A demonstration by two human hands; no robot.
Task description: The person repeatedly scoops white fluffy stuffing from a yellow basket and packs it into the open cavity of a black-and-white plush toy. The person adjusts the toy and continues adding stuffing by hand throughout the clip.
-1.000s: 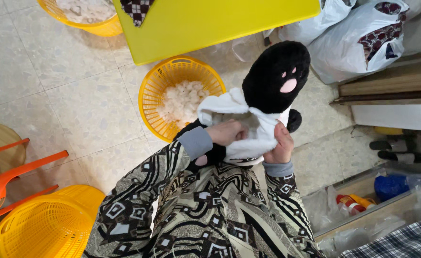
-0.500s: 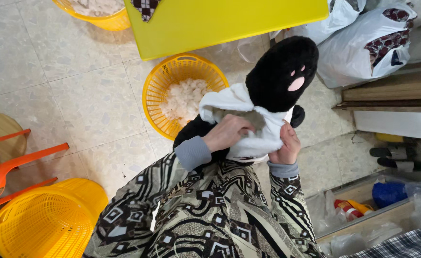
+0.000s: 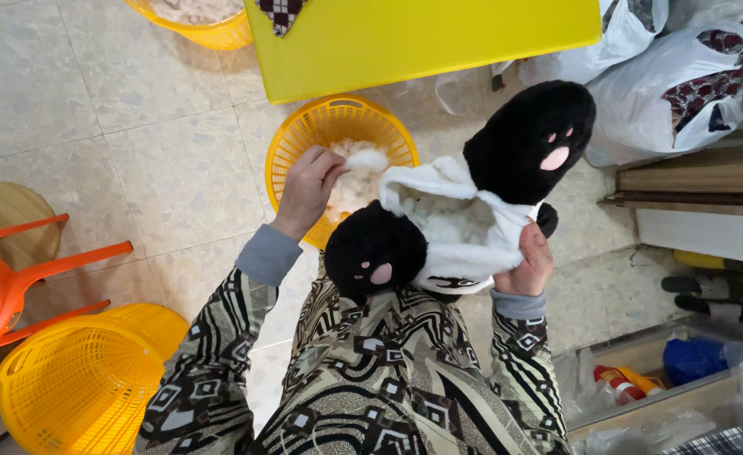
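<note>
Plush toy [image 3: 472, 219], black with pink paw pads and an open white body, is held over the person's lap, just right of the yellow basket [image 3: 304, 135] on the tiled floor. Right hand [image 3: 527, 261] is clamped on the toy's white edge. Left hand [image 3: 306, 187], over the basket, pinches a tuft of white stuffing [image 3: 365, 158]. Beyond the basket stands a yellow table [image 3: 413, 38]; right of it lie white bags [image 3: 683, 76].
</note>
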